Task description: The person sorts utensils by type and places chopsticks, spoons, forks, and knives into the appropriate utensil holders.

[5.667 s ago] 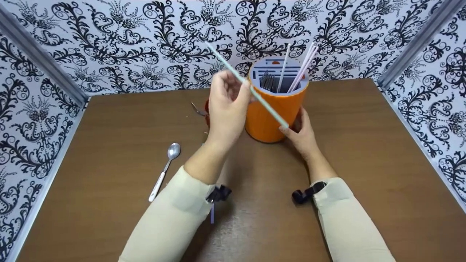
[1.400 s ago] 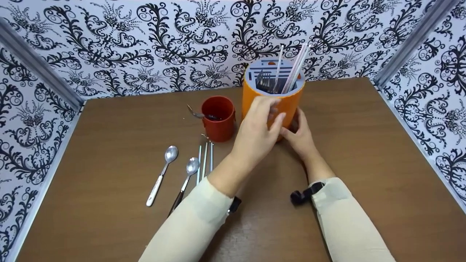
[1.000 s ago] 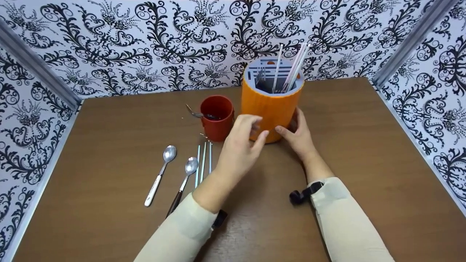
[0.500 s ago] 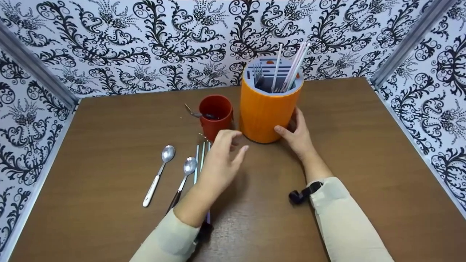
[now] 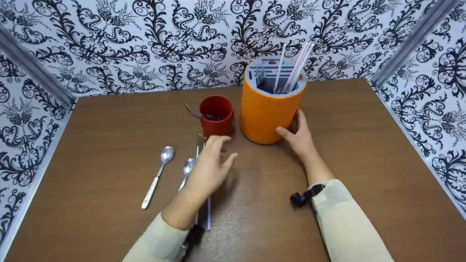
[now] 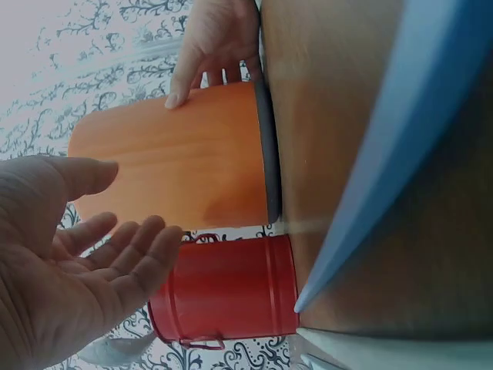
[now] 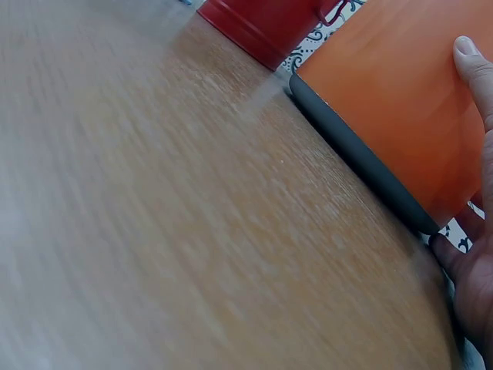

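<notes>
Currently between grips, as I read it from my remote post: filling or sorting the orange holder (image 5: 267, 116) looks like the work in hand. The holder stands upright on the bench (image 5: 364, 163), just beside the red cup (image 5: 218, 128). A fork (image 5: 260, 74) and several pale sticks (image 5: 300, 65) poke out of its front compartment.

State of hands: the left hand (image 5: 211, 165) carries nothing, fingers loosely bent, thumb well apart; the left wrist view confirms the gap. It hangs above the loose sticks (image 5: 209, 214) and the nearer spoon (image 5: 189, 166). The right hand (image 5: 300, 140) grips the holder low on its side, thumb across the front, fingers round the back. Further left lies the white-handled spoon (image 5: 154, 184), untouched.

Next move, my judgement: if another stick is wanted, the left needs to drop and pinch just one, since they lie close together; the right should go on steadying.

Against the oldest frame: there the left pinches a pale green stick before the holder; now it is empty, lower and nearer my side of the bench. The cup, mostly covered then, shows plainly. The right keeps its place.
</notes>
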The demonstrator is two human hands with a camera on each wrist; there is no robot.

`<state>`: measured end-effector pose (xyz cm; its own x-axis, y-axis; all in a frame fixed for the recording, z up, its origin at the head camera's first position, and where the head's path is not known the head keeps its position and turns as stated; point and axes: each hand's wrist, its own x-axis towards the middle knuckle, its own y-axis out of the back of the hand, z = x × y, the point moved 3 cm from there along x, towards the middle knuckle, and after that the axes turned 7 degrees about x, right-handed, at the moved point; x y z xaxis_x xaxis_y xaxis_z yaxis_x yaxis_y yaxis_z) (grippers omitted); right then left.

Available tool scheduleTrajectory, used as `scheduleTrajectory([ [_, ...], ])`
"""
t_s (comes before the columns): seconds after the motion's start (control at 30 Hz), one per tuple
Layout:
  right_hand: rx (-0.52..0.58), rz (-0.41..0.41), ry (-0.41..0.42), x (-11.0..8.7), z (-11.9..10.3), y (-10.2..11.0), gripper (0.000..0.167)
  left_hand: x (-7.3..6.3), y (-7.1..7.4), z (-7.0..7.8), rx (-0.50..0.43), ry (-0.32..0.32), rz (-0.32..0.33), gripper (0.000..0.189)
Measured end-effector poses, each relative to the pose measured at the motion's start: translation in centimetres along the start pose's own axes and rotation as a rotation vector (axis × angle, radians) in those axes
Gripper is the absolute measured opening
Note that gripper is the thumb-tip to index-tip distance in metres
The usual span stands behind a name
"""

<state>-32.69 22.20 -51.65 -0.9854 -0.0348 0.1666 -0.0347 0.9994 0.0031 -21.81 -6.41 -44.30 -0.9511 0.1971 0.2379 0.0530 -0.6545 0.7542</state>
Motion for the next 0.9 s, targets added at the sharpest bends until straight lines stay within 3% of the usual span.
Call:
scheduleTrajectory([
  [0.2, 0.031, 0.001, 0.028, 0.0, 0.1, 0.0, 0.091, -0.2, 0.1, -0.8, 0.062, 0.165, -0.105, 0.046],
  [0.3, 0.036, -0.002, 0.03, 0.0, 0.1, -0.1, 0.091, -0.4, 0.0, -1.3, 0.122, 0.218, -0.171, 0.039],
  [0.4, 0.039, -0.001, 0.026, 0.0, 0.1, -0.1, 0.091, -0.6, -0.2, -1.7, 0.19, 0.208, -0.217, 0.031],
  [0.53, 0.037, 0.0, 0.013, -0.1, 0.2, 0.0, 0.091, -0.8, -0.4, -1.9, 0.273, 0.165, -0.228, 0.028],
  [0.9, -0.008, 0.0, 0.002, 0.0, 0.0, 0.0, 0.092, -1.1, -0.5, -2.8, 0.361, 0.21, -0.321, 0.036],
])
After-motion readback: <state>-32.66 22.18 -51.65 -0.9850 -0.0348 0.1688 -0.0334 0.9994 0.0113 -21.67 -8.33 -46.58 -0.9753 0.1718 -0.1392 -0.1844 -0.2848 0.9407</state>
